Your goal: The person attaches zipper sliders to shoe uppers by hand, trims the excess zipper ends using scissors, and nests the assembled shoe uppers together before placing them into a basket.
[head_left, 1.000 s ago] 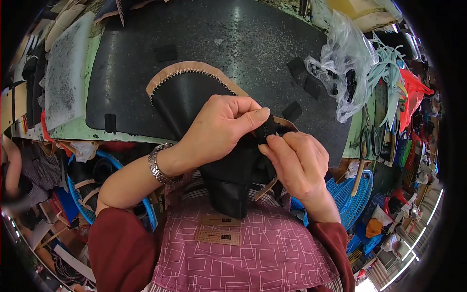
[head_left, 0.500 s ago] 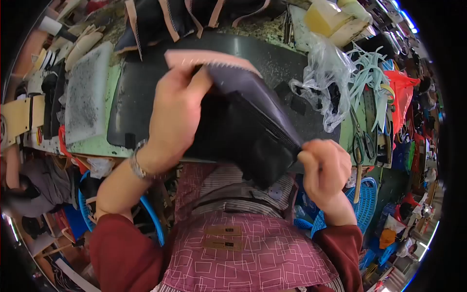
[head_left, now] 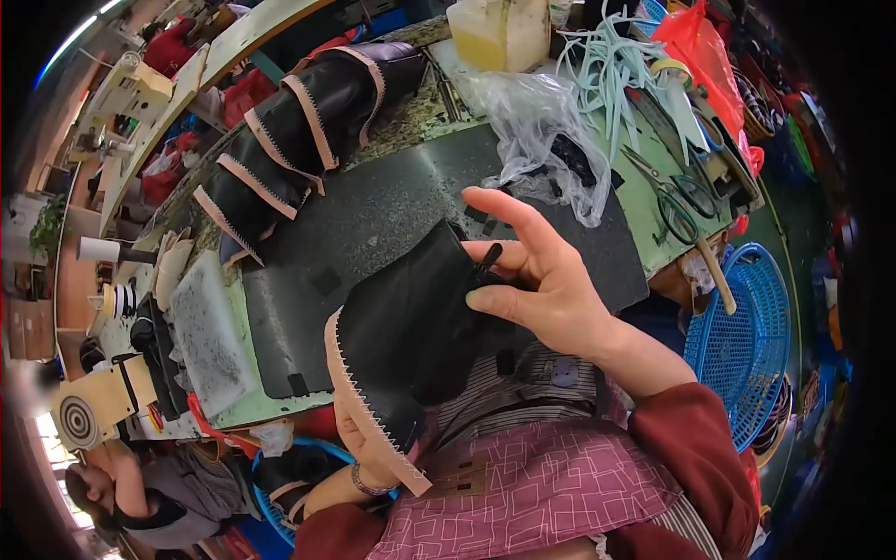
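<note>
A black leather piece (head_left: 401, 317) with a zigzag-stitched tan edge hangs in front of my apron, over the near edge of the dark board (head_left: 373, 210). My left hand (head_left: 362, 439) grips it at the lower left, mostly hidden behind the tan edge. My right hand (head_left: 541, 280) is at the piece's right end, with thumb and forefinger spread apart and the other fingers curled against a small black end of it.
Several similar black pieces (head_left: 308, 112) lie in a row at the back left. Plastic bag (head_left: 551, 140), scissors (head_left: 677, 201) and pale strips (head_left: 611, 70) lie to the right. Blue baskets (head_left: 747, 336) stand below the table. Another person (head_left: 163, 495) sits at lower left.
The view has swung toward the left. The black piece has been turned, its tan edge now at lower left. My left hand has moved down behind it; my right forefinger and thumb have spread.
</note>
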Demonstrator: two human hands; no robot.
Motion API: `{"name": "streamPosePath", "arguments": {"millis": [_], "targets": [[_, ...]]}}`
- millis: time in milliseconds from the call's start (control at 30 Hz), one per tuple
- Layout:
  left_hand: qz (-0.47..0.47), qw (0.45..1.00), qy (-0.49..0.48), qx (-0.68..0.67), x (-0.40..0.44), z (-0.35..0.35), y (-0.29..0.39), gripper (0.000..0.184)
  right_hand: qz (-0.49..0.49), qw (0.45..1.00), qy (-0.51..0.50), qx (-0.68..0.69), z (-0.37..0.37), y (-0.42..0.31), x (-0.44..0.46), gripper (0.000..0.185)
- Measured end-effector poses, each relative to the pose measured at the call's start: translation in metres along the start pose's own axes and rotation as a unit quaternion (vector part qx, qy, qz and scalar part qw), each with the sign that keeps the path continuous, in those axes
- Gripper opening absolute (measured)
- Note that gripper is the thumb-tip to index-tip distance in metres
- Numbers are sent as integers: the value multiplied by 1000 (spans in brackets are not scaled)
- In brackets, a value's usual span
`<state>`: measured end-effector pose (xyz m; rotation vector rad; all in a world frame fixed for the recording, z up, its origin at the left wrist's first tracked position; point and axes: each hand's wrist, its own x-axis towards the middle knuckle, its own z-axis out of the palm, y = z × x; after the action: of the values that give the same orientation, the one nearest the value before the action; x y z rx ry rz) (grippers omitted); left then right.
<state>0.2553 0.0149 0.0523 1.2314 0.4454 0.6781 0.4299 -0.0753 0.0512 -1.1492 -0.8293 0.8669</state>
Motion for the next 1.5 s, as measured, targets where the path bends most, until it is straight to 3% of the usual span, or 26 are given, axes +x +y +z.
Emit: {"name": "streamPosePath", "arguments": {"millis": [133,167,267,300,367,400,500,533,567,600,633,667,733,800,833,900,933,967,1033,1100,1200,1267,1300,1367,1400,1500], "targets": [[15,999,-24,32,102,51,-23,25,-3,999,-8,34,-1,1,1,66],[21,999,-27,38,6,-4,-2,26,-7,999,-10,39,-1,4,2,66],[38,997,-34,51,11,-7,-3,28,-13,999,-12,39,-3,9,3,64],[43,997,-36,52,127,52,-27,28,-16,999,-11,34,-4,11,3,61],[51,997,-42,49,121,53,-30,30,-12,999,-31,33,-9,18,0,58],[54,997,-46,41,14,-23,-1,30,-8,998,-49,33,-14,18,-4,54],[56,997,-54,0,22,-46,1,32,109,986,-101,81,-23,3,-34,45],[56,997,-53,-11,23,-39,-4,33,98,989,-109,-37,-39,-2,-41,35],[53,997,-48,-24,25,-34,-10,33,37,979,-15,-202,-58,-2,-46,24],[48,996,-42,63,31,-28,-15,22,6,926,137,-352,-80,3,-46,19],[41,987,-36,153,35,-23,-19,13,-18,833,249,-495,-116,8,-47,17],[-43,984,-58,164,34,-18,-31,11,-13,750,300,-590,-163,13,-51,25],[-19,945,-152,289,39,-2,-46,13,72,624,282,-726,-235,20,-74,39],[-89,950,-171,247,45,3,-54,15,193,678,212,-677,-267,23,-86,49],[-118,947,-188,233,49,5,-52,10,174,680,200,-683,-272,30,-86,48],[-225,942,-211,130,57,4,-43,9,279,645,194,-684,-270,21,-81,48],[-233,931,-245,134,59,-3,-44,12,298,629,202,-689,-268,13,-82,46],[-239,937,-220,128,58,-10,-44,12,315,612,211,-694,-270,6,-86,43],[-231,931,-264,99,55,-18,-42,17,193,778,236,-549,-274,1,-105,35],[-288,919,-255,87,54,-15,-38,26,148,825,260,-479,-224,-16,-96,34],[-195,914,-278,220,52,-5,-38,25,71,874,217,-428,-131,-20,-55,42],[-207,906,-288,230,54,-4,-36,22,113,839,-60,-529,-112,-31,-26,59],[-215,900,-294,241,56,-5,-36,21,64,787,-55,-611,-90,-21,-14,69],[-304,907,-268,116,58,-16,-47,18,118,755,-164,-623,-77,-16,7,63],[-315,912,-254,62,60,-21,-50,16,101,772,-188,-599,-72,-16,10,57],[-372,896,-242,16,61,-38,-47,16,166,738,-277,-592,-73,-30,9,53]]}}
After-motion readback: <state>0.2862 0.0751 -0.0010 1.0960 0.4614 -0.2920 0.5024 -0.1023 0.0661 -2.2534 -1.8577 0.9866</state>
